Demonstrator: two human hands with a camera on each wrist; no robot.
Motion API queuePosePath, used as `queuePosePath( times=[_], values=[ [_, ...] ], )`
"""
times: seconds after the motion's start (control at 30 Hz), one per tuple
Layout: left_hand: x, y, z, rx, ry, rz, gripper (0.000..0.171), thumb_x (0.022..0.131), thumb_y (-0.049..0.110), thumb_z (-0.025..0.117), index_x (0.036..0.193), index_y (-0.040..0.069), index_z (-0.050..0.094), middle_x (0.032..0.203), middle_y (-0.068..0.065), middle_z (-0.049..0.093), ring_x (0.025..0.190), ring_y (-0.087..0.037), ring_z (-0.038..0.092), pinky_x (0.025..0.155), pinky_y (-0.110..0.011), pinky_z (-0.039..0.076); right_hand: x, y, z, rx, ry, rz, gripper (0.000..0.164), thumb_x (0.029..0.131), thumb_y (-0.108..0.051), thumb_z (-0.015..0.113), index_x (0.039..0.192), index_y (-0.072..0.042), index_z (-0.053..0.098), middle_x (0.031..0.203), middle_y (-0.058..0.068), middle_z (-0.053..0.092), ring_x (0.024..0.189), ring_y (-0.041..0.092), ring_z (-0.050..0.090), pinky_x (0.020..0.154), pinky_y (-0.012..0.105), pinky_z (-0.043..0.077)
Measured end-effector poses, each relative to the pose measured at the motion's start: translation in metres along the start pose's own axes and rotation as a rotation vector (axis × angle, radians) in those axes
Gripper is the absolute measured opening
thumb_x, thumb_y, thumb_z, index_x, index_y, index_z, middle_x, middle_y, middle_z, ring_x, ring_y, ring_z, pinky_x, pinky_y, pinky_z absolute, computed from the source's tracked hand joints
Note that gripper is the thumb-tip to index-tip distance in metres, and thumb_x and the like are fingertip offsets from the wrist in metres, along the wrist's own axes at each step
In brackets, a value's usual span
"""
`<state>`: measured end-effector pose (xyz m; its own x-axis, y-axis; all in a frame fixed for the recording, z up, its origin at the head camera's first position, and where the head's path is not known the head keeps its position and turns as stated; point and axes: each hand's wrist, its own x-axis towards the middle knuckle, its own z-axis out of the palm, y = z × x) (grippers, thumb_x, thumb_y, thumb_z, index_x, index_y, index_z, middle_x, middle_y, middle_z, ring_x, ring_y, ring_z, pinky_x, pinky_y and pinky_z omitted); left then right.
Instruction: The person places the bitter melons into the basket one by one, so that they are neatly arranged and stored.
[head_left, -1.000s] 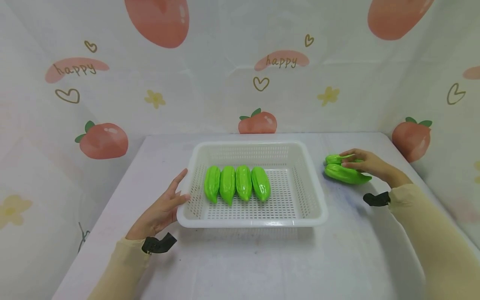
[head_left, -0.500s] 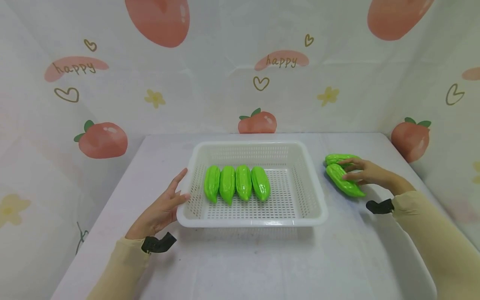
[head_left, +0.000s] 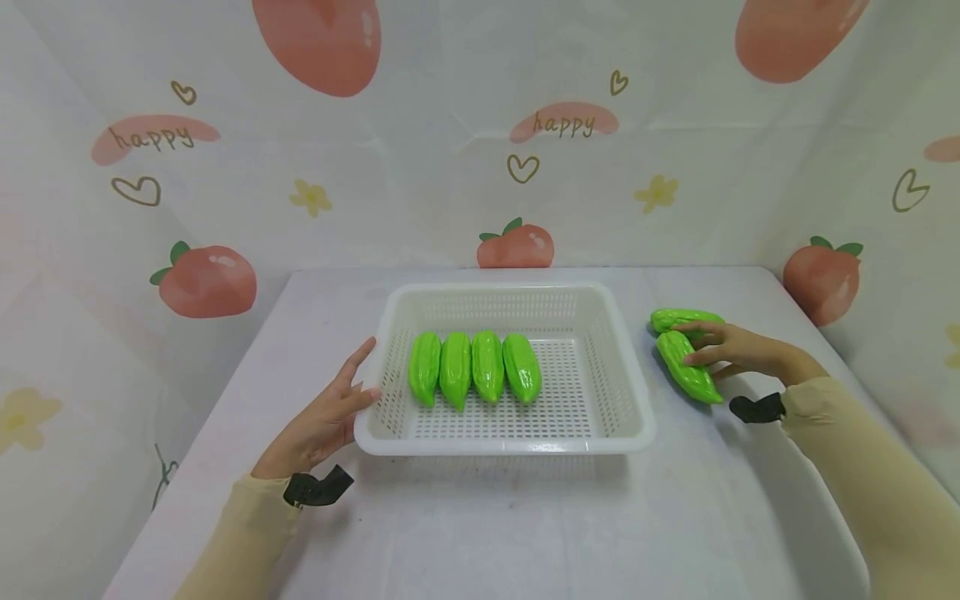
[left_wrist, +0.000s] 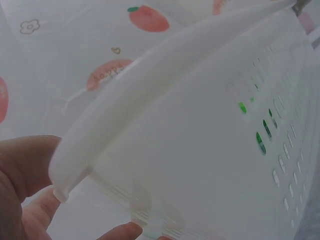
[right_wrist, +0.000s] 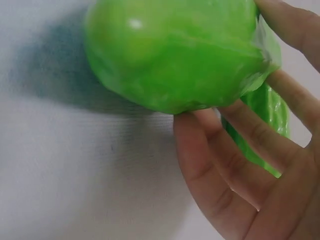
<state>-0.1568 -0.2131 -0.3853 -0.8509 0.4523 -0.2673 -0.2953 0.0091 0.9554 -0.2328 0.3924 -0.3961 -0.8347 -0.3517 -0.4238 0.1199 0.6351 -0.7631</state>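
Observation:
At the left end of the white plastic basket [head_left: 502, 447], my left hand [head_left: 322, 425] holds the rim. In the left wrist view the thumb [left_wrist: 27, 160] goes behind the rim [left_wrist: 100, 120] and the other fingers lie outside the wall. Several glossy green bitter melons [head_left: 487, 367] lie side by side inside, their pointed tips toward me. Right of the basket, my right hand [head_left: 738, 350] pinches a bitter melon [right_wrist: 170, 55] between thumb and fingers; it lies slanted, tip toward me. Just behind it is another bitter melon [head_left: 675, 318], partly hidden by the fingers.
A white cloth covers the table [head_left: 495, 517]. Behind it hangs a white curtain [head_left: 420, 167] printed with peaches, hearts and flowers. The basket's right wall [head_left: 626, 358] stands between the melons inside and those at the right.
The nearer right-hand melon has turned so its tip swings from the right toward me. My right hand has shifted from the farther melon onto the nearer one. My left hand stays put.

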Motion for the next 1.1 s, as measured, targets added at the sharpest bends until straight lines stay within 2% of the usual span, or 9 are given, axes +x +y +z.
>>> queuePosePath(
  times=[0.33, 0.47, 0.6, 0.7, 0.8, 0.9, 1.0, 1.1],
  values=[
    [0.002, 0.000, 0.001, -0.020, 0.000, 0.000, 0.081, 0.100, 0.008, 0.050, 0.149, 0.053, 0.005, 0.155, -0.016, 0.026, 0.120, -0.028, 0.055, 0.087, -0.039, 0.055, -0.003, 0.003, 0.001, 0.008, 0.043, -0.015, 0.075, 0.090, -0.022, 0.066, 0.150, -0.003, 0.025, 0.138, 0.033, 0.036, 0.110, 0.028, 0.055, 0.085, 0.045, 0.055],
    [0.002, 0.000, 0.000, -0.027, -0.004, 0.003, 0.081, 0.100, 0.009, 0.050, 0.150, 0.053, 0.004, 0.154, -0.018, 0.026, 0.119, -0.027, 0.056, 0.086, -0.038, 0.055, -0.004, 0.001, 0.002, 0.008, 0.050, -0.027, 0.075, 0.091, -0.024, 0.064, 0.151, -0.005, 0.022, 0.142, 0.034, 0.032, 0.117, 0.036, 0.051, 0.086, 0.048, 0.054],
    [0.002, -0.001, 0.000, -0.030, -0.010, 0.007, 0.080, 0.100, 0.009, 0.049, 0.150, 0.052, 0.004, 0.153, -0.018, 0.027, 0.119, -0.027, 0.057, 0.086, -0.038, 0.055, -0.005, -0.002, 0.001, 0.014, 0.058, -0.049, 0.074, 0.092, -0.024, 0.062, 0.151, -0.008, 0.021, 0.146, 0.035, 0.025, 0.129, 0.048, 0.038, 0.087, 0.051, 0.053],
    [0.002, -0.002, -0.001, -0.031, -0.015, 0.011, 0.080, 0.100, 0.009, 0.049, 0.150, 0.052, 0.004, 0.154, -0.018, 0.026, 0.119, -0.026, 0.057, 0.086, -0.038, 0.055, -0.006, -0.006, 0.000, 0.023, 0.076, -0.074, 0.072, 0.092, -0.022, 0.062, 0.150, -0.008, 0.022, 0.147, 0.035, 0.023, 0.132, 0.051, 0.031, 0.086, 0.051, 0.054],
    [0.002, -0.002, -0.001, -0.030, -0.016, 0.012, 0.080, 0.100, 0.009, 0.049, 0.150, 0.052, 0.003, 0.154, -0.018, 0.026, 0.119, -0.026, 0.057, 0.086, -0.038, 0.055, -0.008, -0.011, -0.001, 0.017, 0.114, -0.101, 0.070, 0.093, -0.021, 0.063, 0.149, -0.009, 0.024, 0.145, 0.033, 0.028, 0.127, 0.043, 0.039, 0.085, 0.048, 0.055],
    [0.002, -0.002, -0.001, -0.024, -0.009, 0.008, 0.080, 0.100, 0.010, 0.049, 0.150, 0.052, 0.003, 0.154, -0.018, 0.027, 0.119, -0.026, 0.057, 0.086, -0.038, 0.055, -0.011, -0.018, -0.002, 0.012, 0.164, -0.135, 0.067, 0.093, -0.021, 0.063, 0.148, -0.011, 0.027, 0.141, 0.031, 0.034, 0.115, 0.024, 0.052, 0.082, 0.041, 0.057],
    [0.001, -0.001, 0.000, -0.020, -0.005, 0.004, 0.080, 0.100, 0.010, 0.050, 0.150, 0.052, 0.003, 0.154, -0.018, 0.027, 0.118, -0.026, 0.057, 0.087, -0.038, 0.055, -0.014, -0.025, -0.003, 0.017, 0.210, -0.179, 0.066, 0.094, -0.020, 0.063, 0.149, -0.013, 0.028, 0.138, 0.029, 0.039, 0.100, 0.008, 0.059, 0.079, 0.035, 0.057],
    [0.001, -0.001, -0.001, -0.018, -0.011, 0.009, 0.080, 0.100, 0.010, 0.049, 0.150, 0.052, 0.002, 0.154, -0.018, 0.026, 0.120, -0.027, 0.056, 0.087, -0.038, 0.055, -0.015, -0.033, -0.004, 0.045, 0.260, -0.213, 0.066, 0.094, -0.017, 0.064, 0.150, -0.015, 0.028, 0.134, 0.024, 0.043, 0.095, 0.003, 0.061, 0.077, 0.032, 0.057]
  ],
)
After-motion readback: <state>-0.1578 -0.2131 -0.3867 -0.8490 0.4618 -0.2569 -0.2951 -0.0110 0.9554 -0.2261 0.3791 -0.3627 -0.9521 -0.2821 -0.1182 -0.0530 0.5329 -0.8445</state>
